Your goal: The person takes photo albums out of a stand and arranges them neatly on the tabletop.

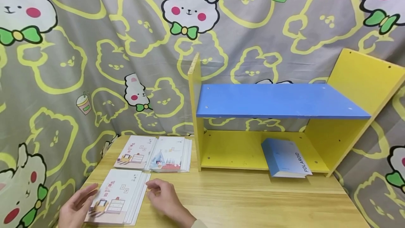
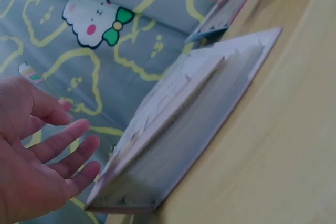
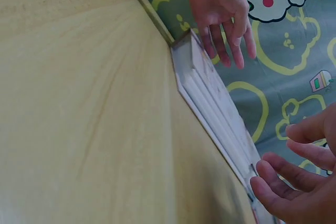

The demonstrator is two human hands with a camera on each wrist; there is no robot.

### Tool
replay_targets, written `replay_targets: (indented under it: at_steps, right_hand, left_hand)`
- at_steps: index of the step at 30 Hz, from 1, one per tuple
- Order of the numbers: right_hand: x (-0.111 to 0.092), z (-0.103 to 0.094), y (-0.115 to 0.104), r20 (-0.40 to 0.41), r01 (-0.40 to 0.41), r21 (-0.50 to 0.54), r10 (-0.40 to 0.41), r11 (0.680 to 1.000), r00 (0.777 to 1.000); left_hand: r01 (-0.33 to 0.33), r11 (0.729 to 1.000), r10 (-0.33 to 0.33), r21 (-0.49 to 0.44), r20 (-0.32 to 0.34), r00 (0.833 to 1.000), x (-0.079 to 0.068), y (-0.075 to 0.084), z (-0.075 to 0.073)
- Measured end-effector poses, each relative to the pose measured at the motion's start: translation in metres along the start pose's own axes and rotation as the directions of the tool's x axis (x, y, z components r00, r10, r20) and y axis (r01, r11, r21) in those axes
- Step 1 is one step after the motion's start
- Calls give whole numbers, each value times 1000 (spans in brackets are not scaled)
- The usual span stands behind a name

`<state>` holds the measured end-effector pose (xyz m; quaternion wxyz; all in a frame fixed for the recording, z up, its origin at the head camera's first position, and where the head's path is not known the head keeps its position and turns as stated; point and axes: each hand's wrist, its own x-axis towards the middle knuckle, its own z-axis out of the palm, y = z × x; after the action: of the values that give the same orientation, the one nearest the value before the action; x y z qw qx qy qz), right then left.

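Observation:
A small stack of white booklets [image 1: 115,194], its top cover drawn with a chair and a drawer cabinet, lies at the front left of the table. My left hand [image 1: 77,205] is beside the stack's left edge, fingers loosely bent and holding nothing. At the right edge is my right hand [image 1: 166,198], its fingers relaxed with nothing between them. In the left wrist view the stack [image 2: 178,135] shows uneven layers, the bottom one sticking out furthest. The right wrist view has both hands on either side of the stack [image 3: 215,103].
Behind lie two similar stacks, one with a chair cover [image 1: 134,152] and one with a tent cover [image 1: 167,154]. A yellow and blue shelf [image 1: 278,99] stands on the right. A blue-white POLAROID book [image 1: 286,157] overhangs its bottom board. Patterned curtain [image 1: 142,27] hangs behind.

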<state>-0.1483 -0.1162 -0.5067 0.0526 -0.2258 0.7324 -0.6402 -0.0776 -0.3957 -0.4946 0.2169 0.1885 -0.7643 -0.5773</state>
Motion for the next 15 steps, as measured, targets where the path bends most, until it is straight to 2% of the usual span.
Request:
replay_targets:
  at_steps: [5, 10, 15]
  right_hand:
    - [0, -10, -4, 13, 25, 12, -25, 1000, 1000]
    - [-1, -22, -8, 14, 32, -9, -31, 999, 999]
    - [-1, -32, -14, 0, 42, -14, -42, 999, 999]
  left_hand:
    - [-29, 998, 30, 49, -15, 999, -4, 8, 6]
    - [-40, 999, 41, -31, 31, 999, -7, 14, 11]
    - [-26, 1000, 26, -8, 35, 999, -10, 21, 19]
